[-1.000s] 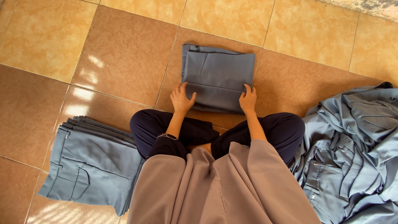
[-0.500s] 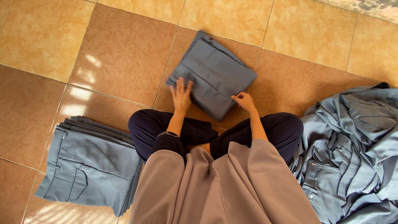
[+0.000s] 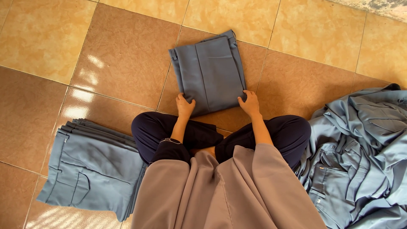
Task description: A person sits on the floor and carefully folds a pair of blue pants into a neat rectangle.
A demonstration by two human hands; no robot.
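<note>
Grey-blue folded trousers (image 3: pixel 210 73) flat on tiled floor (image 3: pixel 123 55) ahead of crossed legs; left hand (image 3: pixel 185 106) and right hand (image 3: pixel 250 103) gripping near corners, fingers curled over edge. Folded stack (image 3: pixel 91 169) at left, loose heap (image 3: pixel 364 157) at right

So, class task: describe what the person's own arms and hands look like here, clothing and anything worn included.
Both hands are bare, with no gloves and no rings that can be made out. The left hand has a thin bracelet or watch band at the wrist, where a dark navy sleeve begins. The right hand leads to a bare forearm, which disappears under a loose taupe-grey garment draped over the body.
</note>
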